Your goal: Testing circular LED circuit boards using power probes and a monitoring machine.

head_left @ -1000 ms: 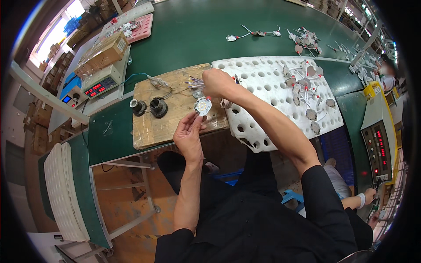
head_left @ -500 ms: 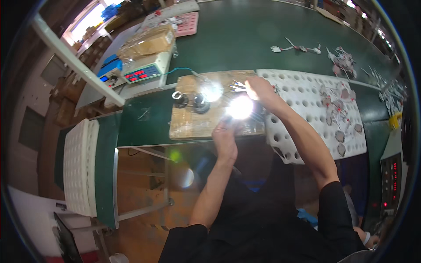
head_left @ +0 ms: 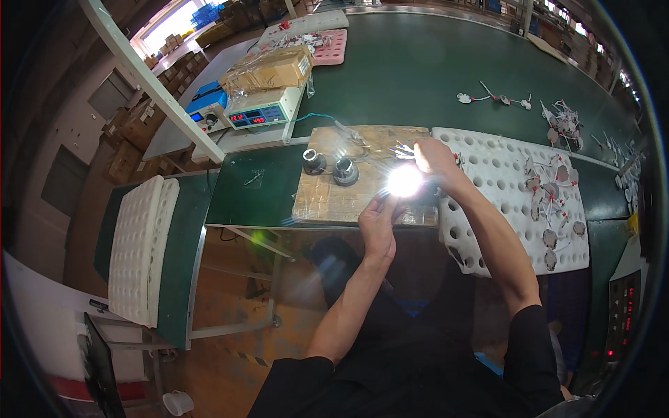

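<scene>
A glowing LED lamp [head_left: 405, 181], too bright for its outline to show, is held up over the cardboard-covered board [head_left: 327, 202]. My left hand [head_left: 378, 226] is closed on it from the near side. My right hand [head_left: 436, 161] is closed just beyond and to the right of the glare, with thin pale wires [head_left: 401, 151] sticking out leftward from its fingers. To the left on the board stand two dark round fittings, one with a pale top [head_left: 313, 162] and one wider at its base [head_left: 345, 171]. A cable end with a clip [head_left: 348, 134] lies behind them.
Right of the board, a white foam tray with holes [head_left: 481, 164] bears several small wired discs [head_left: 550, 188]. More wired parts [head_left: 563, 125] lie on the green table. A meter with red digits [head_left: 261, 115] carries a wrapped carton [head_left: 272, 70]. Foam trays [head_left: 136, 251] stand at the left.
A second bright glow near the fittings on the board has gone out. The whole view has shifted, so the scene sits further right; both hands stay close to the lit lamp.
</scene>
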`<state>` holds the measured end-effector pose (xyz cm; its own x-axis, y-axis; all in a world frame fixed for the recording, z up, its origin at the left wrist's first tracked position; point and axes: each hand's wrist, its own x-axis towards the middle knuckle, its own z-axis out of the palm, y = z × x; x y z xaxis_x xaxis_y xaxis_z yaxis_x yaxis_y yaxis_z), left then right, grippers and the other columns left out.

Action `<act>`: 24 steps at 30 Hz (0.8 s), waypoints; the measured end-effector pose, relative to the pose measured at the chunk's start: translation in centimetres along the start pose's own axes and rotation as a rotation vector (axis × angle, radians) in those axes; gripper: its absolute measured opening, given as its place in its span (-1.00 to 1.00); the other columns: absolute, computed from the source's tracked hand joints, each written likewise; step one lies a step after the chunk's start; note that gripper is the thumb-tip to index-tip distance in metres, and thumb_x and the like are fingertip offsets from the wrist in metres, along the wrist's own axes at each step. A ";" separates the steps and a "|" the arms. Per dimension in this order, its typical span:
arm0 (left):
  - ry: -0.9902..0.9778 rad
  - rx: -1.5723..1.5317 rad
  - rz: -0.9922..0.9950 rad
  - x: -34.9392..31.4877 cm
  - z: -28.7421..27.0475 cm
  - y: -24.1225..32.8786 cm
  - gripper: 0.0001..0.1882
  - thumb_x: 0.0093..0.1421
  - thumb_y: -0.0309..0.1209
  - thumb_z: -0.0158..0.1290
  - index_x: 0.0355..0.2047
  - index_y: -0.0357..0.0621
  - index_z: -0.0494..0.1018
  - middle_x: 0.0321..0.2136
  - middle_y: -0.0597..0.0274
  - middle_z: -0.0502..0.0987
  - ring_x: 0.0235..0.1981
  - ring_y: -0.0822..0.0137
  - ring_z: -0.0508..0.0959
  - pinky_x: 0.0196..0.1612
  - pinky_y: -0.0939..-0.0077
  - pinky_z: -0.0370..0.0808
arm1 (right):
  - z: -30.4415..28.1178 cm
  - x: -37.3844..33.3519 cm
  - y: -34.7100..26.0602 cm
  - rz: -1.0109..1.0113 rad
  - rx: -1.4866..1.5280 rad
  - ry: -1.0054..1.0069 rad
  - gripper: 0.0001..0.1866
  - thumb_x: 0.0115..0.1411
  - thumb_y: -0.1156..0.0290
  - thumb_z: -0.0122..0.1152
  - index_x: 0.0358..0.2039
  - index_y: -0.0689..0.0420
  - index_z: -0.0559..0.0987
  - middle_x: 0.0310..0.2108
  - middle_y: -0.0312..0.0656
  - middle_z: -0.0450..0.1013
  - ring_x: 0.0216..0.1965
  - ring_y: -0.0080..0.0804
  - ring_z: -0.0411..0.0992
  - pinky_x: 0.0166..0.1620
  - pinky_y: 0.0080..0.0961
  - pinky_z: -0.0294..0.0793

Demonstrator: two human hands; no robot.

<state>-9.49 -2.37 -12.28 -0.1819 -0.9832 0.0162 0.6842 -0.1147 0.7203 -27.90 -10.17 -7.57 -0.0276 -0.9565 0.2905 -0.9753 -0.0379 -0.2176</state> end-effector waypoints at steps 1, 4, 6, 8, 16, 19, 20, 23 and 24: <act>-0.067 -0.009 0.096 -0.2 0.1 0.1 -0.75 0.25 -0.49 0.12 -0.07 -0.29 0.49 -0.24 0.23 0.60 -0.29 0.51 0.59 -0.25 0.67 0.55 | 0.2 0.0 0.1 0.016 0.020 0.020 -0.78 0.00 0.42 0.07 -0.45 0.31 0.58 -0.43 0.18 0.52 -0.33 0.13 0.54 -0.25 -0.08 0.53; 0.082 0.051 -0.090 0.2 0.6 0.2 -0.75 0.25 -0.48 0.12 -0.07 -0.30 0.49 -0.26 0.23 0.60 -0.30 0.51 0.59 -0.24 0.67 0.55 | 0.5 0.0 0.4 0.017 0.018 0.046 -0.78 0.00 0.40 0.09 -0.46 0.31 0.58 -0.44 0.18 0.52 -0.34 0.13 0.53 -0.26 -0.08 0.53; 0.020 0.021 0.018 -0.1 0.2 0.0 -0.75 0.25 -0.48 0.12 -0.08 -0.30 0.49 -0.26 0.23 0.60 -0.30 0.51 0.60 -0.24 0.67 0.55 | 0.4 -0.1 0.4 0.001 0.000 0.051 -0.78 -0.01 0.39 0.11 -0.46 0.31 0.57 -0.44 0.18 0.51 -0.34 0.13 0.53 -0.27 -0.08 0.53; -0.043 -0.010 0.124 -0.2 0.2 0.1 -0.75 0.25 -0.48 0.12 -0.08 -0.30 0.49 -0.26 0.23 0.60 -0.29 0.51 0.60 -0.23 0.67 0.55 | -0.1 -0.7 0.2 -0.146 0.013 0.123 -0.76 -0.03 0.35 0.19 -0.46 0.31 0.57 -0.46 0.15 0.51 -0.36 0.13 0.53 -0.30 -0.09 0.52; 0.055 -0.029 -0.066 0.5 0.3 -0.1 -0.78 0.27 -0.48 0.09 -0.10 -0.30 0.50 -0.26 0.22 0.60 -0.27 0.48 0.60 -0.19 0.65 0.55 | -0.2 -0.6 0.2 -0.134 0.023 0.017 -0.84 0.02 0.44 0.12 -0.46 0.30 0.46 -0.44 0.11 0.43 -0.37 0.09 0.45 -0.29 -0.10 0.43; -0.096 -0.004 0.143 -0.1 0.3 0.3 -0.78 0.27 -0.49 0.09 -0.10 -0.30 0.50 -0.27 0.22 0.60 -0.28 0.47 0.60 -0.18 0.64 0.55 | -0.2 -0.8 0.2 -0.113 0.006 0.011 -0.83 0.01 0.43 0.14 -0.46 0.30 0.46 -0.44 0.12 0.43 -0.36 0.09 0.45 -0.28 -0.11 0.43; -0.095 -0.005 0.145 -0.2 0.4 0.4 -0.78 0.27 -0.49 0.09 -0.10 -0.30 0.50 -0.27 0.22 0.60 -0.28 0.47 0.60 -0.18 0.64 0.55 | -0.2 -0.9 0.2 -0.119 0.009 0.032 -0.82 0.00 0.43 0.15 -0.46 0.30 0.46 -0.43 0.12 0.44 -0.36 0.10 0.45 -0.28 -0.10 0.43; -0.093 -0.010 0.157 -0.1 0.3 0.3 -0.78 0.27 -0.49 0.09 -0.09 -0.30 0.49 -0.27 0.22 0.60 -0.28 0.48 0.61 -0.18 0.64 0.55 | -0.5 -1.2 0.3 -0.185 0.071 0.074 -0.80 -0.03 0.42 0.19 -0.45 0.31 0.46 -0.42 0.12 0.44 -0.34 0.11 0.46 -0.26 -0.10 0.44; -0.039 -0.024 0.057 0.2 0.0 0.0 -0.78 0.27 -0.48 0.09 -0.09 -0.30 0.49 -0.27 0.22 0.60 -0.28 0.48 0.61 -0.18 0.65 0.55 | -0.5 -1.1 0.2 -0.188 0.070 0.075 -0.80 -0.03 0.42 0.19 -0.45 0.31 0.46 -0.42 0.12 0.44 -0.34 0.11 0.46 -0.26 -0.10 0.44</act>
<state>-9.57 -2.60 -12.28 -0.1689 -0.9821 0.0840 0.7109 -0.0623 0.7005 -28.18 -8.96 -7.48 0.1343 -0.9067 0.3999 -0.9472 -0.2360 -0.2170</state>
